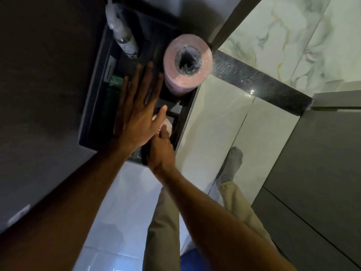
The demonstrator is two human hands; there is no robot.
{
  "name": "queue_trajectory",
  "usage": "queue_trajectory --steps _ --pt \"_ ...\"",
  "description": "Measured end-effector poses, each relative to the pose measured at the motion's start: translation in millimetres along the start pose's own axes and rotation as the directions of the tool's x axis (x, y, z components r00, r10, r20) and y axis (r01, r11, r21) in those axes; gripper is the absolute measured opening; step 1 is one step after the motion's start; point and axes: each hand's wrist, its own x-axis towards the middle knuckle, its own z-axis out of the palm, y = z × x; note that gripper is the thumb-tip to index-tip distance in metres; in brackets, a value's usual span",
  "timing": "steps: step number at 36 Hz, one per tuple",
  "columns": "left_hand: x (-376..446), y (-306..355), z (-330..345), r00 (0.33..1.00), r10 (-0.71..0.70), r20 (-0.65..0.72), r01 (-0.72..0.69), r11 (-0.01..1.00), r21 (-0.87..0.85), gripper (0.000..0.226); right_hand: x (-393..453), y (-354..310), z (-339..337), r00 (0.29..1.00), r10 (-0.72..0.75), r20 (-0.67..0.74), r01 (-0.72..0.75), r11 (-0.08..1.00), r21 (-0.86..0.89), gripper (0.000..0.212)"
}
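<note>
A dark pull-out drawer (91, 106) stands open below me. My left hand (136, 112) hovers flat over its middle with fingers straight and spread, holding nothing. My right hand (161, 151) is at the drawer's near end, fingers curled down over the dark front rim and thumb pointing forward; the fingertips are hidden. A pink roll wrapped in clear film (170, 61) stands upright in the far right of the drawer. A clear bottle (125, 40) lies at the far left. Something pale (169, 124) shows between my two hands.
A green packet (113, 83) lies in the drawer's left side, partly under my left hand. A dark counter (39, 75) runs along the left. A grey cabinet (322, 163) stands to the right. My legs in beige trousers (162, 222) and a grey sock (232, 163) are on glossy floor tiles (214, 114).
</note>
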Motion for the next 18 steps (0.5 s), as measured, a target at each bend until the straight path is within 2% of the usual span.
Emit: queue_trajectory --steps 2,4,7,10,14,18 --pt "0 4 -14 0.996 -0.036 0.084 0.041 0.998 -0.052 0.086 -17 -3 -25 0.987 -0.050 0.154 0.057 0.997 -0.046 0.072" --pt "0 12 -31 0.989 -0.074 0.131 0.087 0.992 -0.096 0.087 -39 2 -60 0.958 -0.125 0.257 0.134 0.991 -0.020 0.075" --pt "-4 36 -61 0.986 -0.160 0.054 0.165 0.981 -0.101 0.079 -79 25 -119 0.914 -0.193 0.357 0.205 0.979 0.003 0.076" --pt "-10 77 -83 0.978 -0.205 -0.028 0.200 0.970 -0.139 0.070 -107 60 -172 0.919 -0.162 0.360 0.134 0.986 0.101 0.067" --pt "-16 133 -81 1.000 0.001 -0.013 -0.002 0.993 -0.116 0.061 -106 110 -231 0.961 -0.075 0.265 0.068 0.997 0.035 0.057" --pt "-17 193 -55 0.975 0.216 0.046 -0.208 0.968 -0.137 0.052 -84 162 -268 0.989 -0.003 0.149 -0.005 0.999 0.053 0.058"
